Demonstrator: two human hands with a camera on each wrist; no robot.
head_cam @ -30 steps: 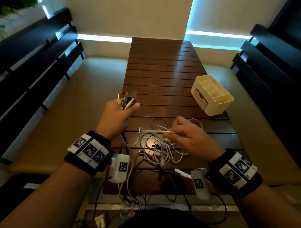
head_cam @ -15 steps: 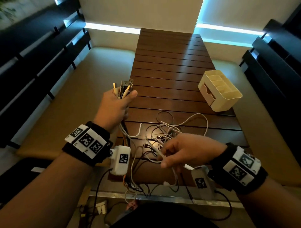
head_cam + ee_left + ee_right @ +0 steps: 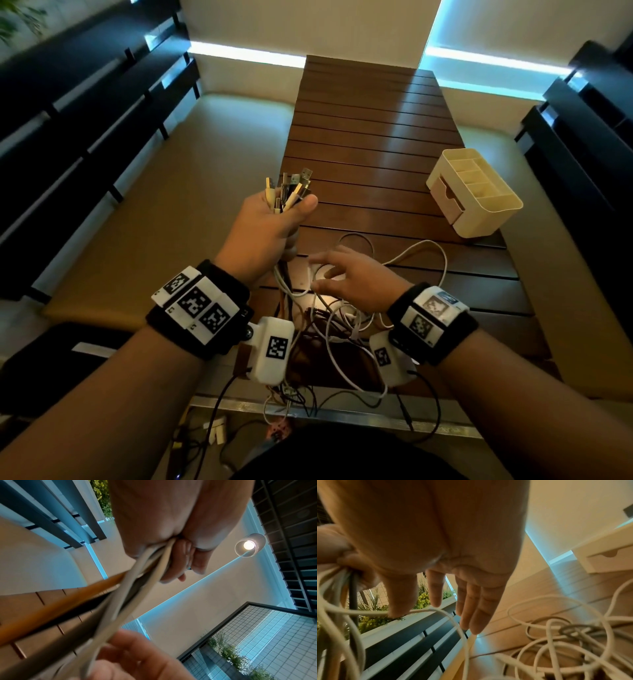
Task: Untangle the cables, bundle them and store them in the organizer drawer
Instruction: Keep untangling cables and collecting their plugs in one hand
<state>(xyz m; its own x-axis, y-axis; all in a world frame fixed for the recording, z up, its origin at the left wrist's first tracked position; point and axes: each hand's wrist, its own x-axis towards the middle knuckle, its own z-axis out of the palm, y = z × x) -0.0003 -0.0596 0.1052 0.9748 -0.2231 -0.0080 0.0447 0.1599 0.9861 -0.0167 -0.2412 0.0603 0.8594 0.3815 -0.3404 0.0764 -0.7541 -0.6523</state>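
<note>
— So, nearest first: what hangs at six o'clock?

— Loose cable ends [image 3: 291, 394] dangling over the near edge of the slatted wooden table [image 3: 370, 144], dark and pale strands crossed together. If the bunch is hauled upward, I'd expect those ends to snag on the edge or on the wrist-camera leads.

— And the tangle itself?

— The pile of white and dark cables [image 3: 346, 318] lies on the table just past that edge, loops overlapping. The right hand [image 3: 356, 277] hovers over it with fingers spread and nothing gripped — one white cable [image 3: 436, 610] runs across under its fingertips [image 3: 435, 599]. Hooking the wrong loop there would likely cinch a knot tighter rather than free it.

— The left?

— The left hand [image 3: 270, 229], at about eleven o'clock from the pile, is clenched round a sheaf of cables with the USB plugs [image 3: 291, 188] fanned above the fist. Several strands run taut from it down into the heap; a hard pull could drag the whole heap off the table.

— The destination?

— The cream desk organizer [image 3: 476, 195] sits at two o'clock, well apart, its drawer [image 3: 445, 198] closed. Nothing is bundled yet, so I judge the task to be early.
</note>
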